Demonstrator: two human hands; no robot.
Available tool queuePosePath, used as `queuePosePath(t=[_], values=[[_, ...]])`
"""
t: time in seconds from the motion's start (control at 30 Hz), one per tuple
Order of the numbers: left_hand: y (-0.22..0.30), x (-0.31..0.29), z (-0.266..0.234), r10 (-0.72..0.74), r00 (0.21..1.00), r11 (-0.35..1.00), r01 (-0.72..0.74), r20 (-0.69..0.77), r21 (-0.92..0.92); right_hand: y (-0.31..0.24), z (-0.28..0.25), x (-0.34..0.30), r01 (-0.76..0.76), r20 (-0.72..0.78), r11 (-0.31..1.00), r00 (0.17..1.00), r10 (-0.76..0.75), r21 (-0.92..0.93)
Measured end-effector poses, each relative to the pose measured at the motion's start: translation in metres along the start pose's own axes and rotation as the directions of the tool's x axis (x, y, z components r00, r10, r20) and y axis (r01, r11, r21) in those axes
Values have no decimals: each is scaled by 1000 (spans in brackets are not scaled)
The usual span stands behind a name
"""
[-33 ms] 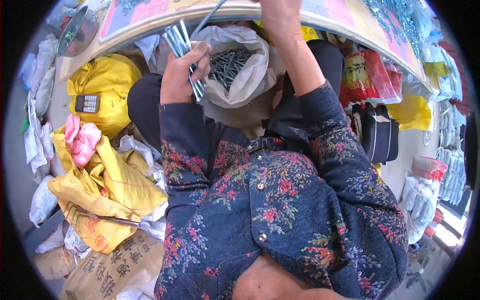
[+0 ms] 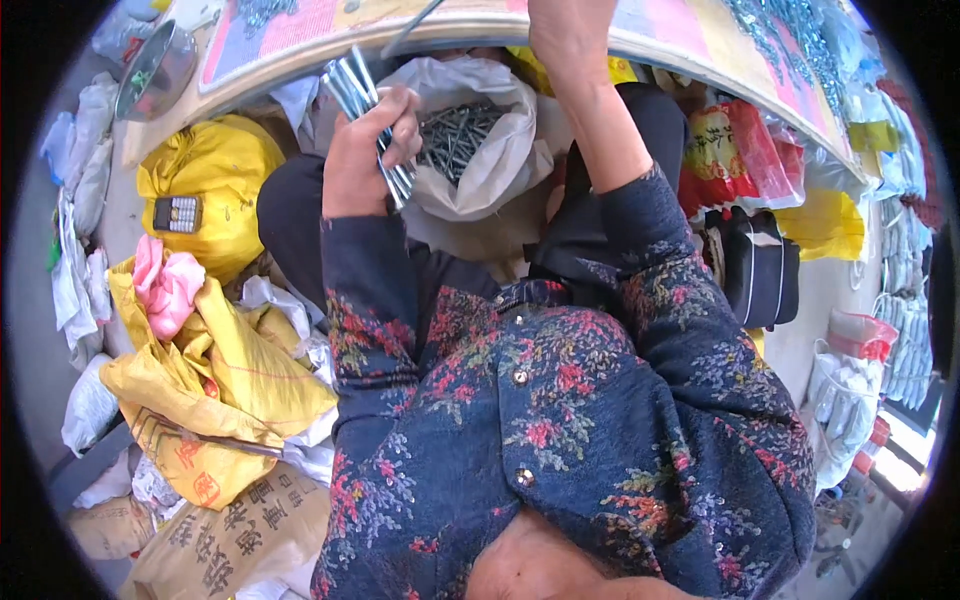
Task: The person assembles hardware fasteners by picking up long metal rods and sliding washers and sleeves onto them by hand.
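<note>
My left hand (image 2: 372,150) is closed around a bunch of long, shiny metal nails (image 2: 352,85), which stick out above and below my fist. Just right of it, between my knees, an open white sack (image 2: 505,190) holds many grey metal nails (image 2: 458,138). My right hand (image 2: 570,40) reaches over the table edge at the top. Its fingers run out of the picture, so what they hold or touch is hidden. A thin grey strip or rod (image 2: 412,28) slants over the table edge between the two hands.
The table (image 2: 470,27) curves across the top, with heaps of shiny metal pieces (image 2: 780,45) at the right. A yellow bag with a phone (image 2: 177,214) on it lies left, above yellow sacks (image 2: 225,340). A red bag (image 2: 722,150) and black bag (image 2: 760,265) are right.
My right hand has shifted slightly right and up. My left hand keeps its hold on the nails, almost in place.
</note>
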State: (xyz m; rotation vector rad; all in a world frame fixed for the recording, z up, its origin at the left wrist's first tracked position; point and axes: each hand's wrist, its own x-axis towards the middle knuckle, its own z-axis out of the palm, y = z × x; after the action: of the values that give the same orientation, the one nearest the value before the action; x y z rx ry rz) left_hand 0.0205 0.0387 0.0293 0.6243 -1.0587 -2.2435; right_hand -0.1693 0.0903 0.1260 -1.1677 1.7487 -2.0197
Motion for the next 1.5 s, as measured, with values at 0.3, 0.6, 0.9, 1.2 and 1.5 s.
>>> queuePosePath(t=[0.3,0.6,0.9,1.2,1.5], values=[[-3,45,79,111,989,947,-135,-96,-292,40,-21,-39,590,151,790,807,-571,-168],[-18,66,88,26,998,1000,-26,-51,10,95,-128,50,139,62,932,990,-126,-334],[-38,73,75,-199,977,976,190,77,105,213,-228,264,-311,-358,420,933,-35,-852],[-38,73,79,-235,970,965,224,69,140,217,-204,237,-5,-70,554,993,-95,-832],[-34,64,71,-194,981,967,194,-19,165,127,-139,114,-484,447,797,840,307,362]])
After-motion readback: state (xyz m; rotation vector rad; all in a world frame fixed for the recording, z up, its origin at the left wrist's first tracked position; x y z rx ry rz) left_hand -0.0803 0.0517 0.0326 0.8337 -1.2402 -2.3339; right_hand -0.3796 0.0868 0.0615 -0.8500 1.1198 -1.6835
